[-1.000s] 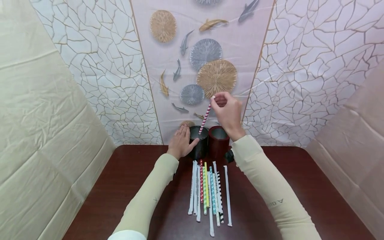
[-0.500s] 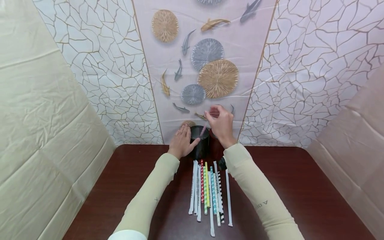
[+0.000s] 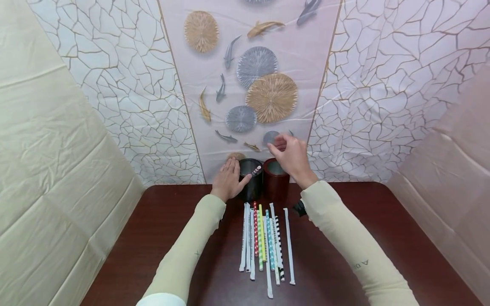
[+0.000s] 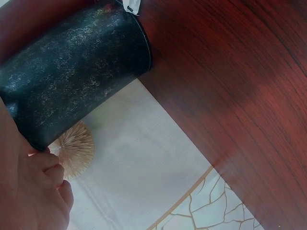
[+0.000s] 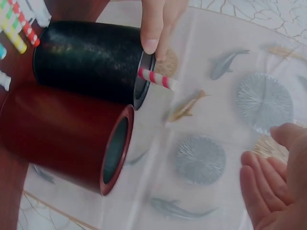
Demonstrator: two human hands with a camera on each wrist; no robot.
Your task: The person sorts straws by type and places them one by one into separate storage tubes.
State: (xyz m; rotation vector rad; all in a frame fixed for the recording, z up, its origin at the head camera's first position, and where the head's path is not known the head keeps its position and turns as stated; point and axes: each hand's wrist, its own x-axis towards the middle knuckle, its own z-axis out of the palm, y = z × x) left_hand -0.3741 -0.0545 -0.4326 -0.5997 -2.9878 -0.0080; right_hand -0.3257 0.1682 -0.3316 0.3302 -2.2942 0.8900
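A black cup (image 3: 250, 185) stands at the back of the table. My left hand (image 3: 228, 180) holds it by the upper left side, thumb across the front near the rim and fingers behind. In the left wrist view the fingers (image 4: 53, 179) bend at the cup's rim. A pink-and-white striped straw (image 5: 157, 79) leans inside the black cup, its upper end poking past the rim. Beside that cup stands a dark red cup (image 3: 276, 182), hollow and dark inside. Above and right of the red cup is my right hand (image 3: 292, 157), fingers loosely bent, holding nothing.
In front of the cups lies a row of straws: several paper-wrapped ones (image 3: 289, 246), a red dotted one (image 3: 255, 229), a yellow one (image 3: 262, 233) and other patterned ones. A patterned cloth backdrop (image 3: 214, 68) rises right behind the table (image 3: 160, 238).
My right hand lowered the striped straw into the black cup, let it go and drew back slightly up and right. The left hand has stayed on the black cup.
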